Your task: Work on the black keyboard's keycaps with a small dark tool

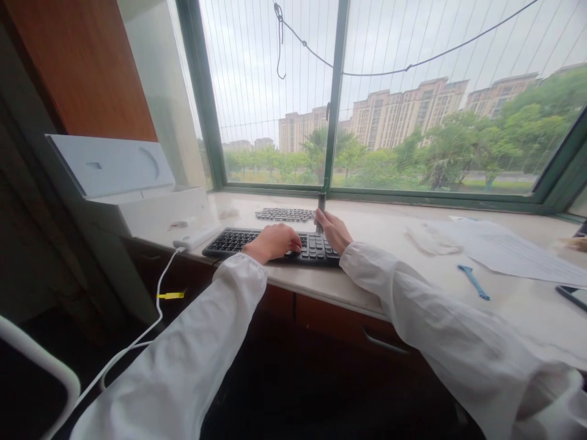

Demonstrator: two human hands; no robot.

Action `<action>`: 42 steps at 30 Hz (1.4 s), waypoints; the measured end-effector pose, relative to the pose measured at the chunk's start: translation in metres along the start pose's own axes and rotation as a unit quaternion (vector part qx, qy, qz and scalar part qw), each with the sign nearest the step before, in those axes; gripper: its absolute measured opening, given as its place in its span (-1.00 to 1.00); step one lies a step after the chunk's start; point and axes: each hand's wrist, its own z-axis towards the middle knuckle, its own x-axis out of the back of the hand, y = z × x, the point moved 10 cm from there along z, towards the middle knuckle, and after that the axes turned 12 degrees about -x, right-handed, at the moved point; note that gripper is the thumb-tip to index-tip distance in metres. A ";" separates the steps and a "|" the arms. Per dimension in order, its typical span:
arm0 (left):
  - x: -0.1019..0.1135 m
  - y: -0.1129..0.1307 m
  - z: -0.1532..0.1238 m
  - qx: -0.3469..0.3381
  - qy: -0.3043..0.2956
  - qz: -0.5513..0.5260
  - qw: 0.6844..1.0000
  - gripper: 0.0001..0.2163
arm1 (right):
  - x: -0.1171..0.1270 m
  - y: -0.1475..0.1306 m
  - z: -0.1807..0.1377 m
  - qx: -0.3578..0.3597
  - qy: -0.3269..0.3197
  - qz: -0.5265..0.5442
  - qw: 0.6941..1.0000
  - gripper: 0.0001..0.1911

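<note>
A black keyboard (233, 240) lies along the front of the pale windowsill counter. Over its middle is my left hand (274, 242), fingers curled down with the tips close together at the keys. What they pinch, if anything, is hidden. My right hand (334, 231) is closed around a dark upright stick (321, 208) above the keyboard's right part. The stick's lower end reaches down by the keys, and its exact kind does not show. Just behind the keyboard, several loose dark keycaps (284, 214) are laid out in rows on the counter.
An opened white box (160, 208) stands at the left, with a white power strip (197, 237) and cable beside it. To the right lie a crumpled clear plastic bag (431, 239), paper sheets (509, 247), a blue tool (474, 282) and a phone (575, 296). A window frame (431, 195) bounds the back.
</note>
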 end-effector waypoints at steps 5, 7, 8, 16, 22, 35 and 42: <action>0.005 0.017 -0.002 -0.046 0.005 0.055 0.997 -0.81 | -0.006 -0.001 -0.003 -0.004 -0.022 -0.015 1.000 -0.42; 0.006 0.021 -0.005 -0.045 0.018 0.070 0.996 -0.80 | -0.009 -0.001 -0.005 -0.002 -0.034 -0.023 0.999 -0.42; 0.006 0.022 -0.007 -0.040 0.023 0.075 0.996 -0.80 | -0.010 -0.002 -0.006 0.001 -0.038 -0.028 0.999 -0.42; -0.002 0.023 -0.012 -0.018 0.044 0.076 0.996 -0.78 | -0.007 -0.010 -0.005 0.046 -0.031 -0.056 0.997 -0.39; -0.002 0.024 -0.015 -0.012 0.051 0.084 0.995 -0.78 | -0.023 -0.020 -0.012 0.103 -0.133 -0.122 0.978 -0.55; 0.001 0.022 -0.014 0.003 0.056 0.045 0.997 -0.81 | -0.027 -0.034 -0.030 0.194 -0.198 -0.184 0.943 -0.73; 0.000 0.020 -0.014 0.001 0.059 0.045 0.997 -0.79 | -0.033 -0.036 -0.036 0.217 -0.209 -0.213 0.929 -0.76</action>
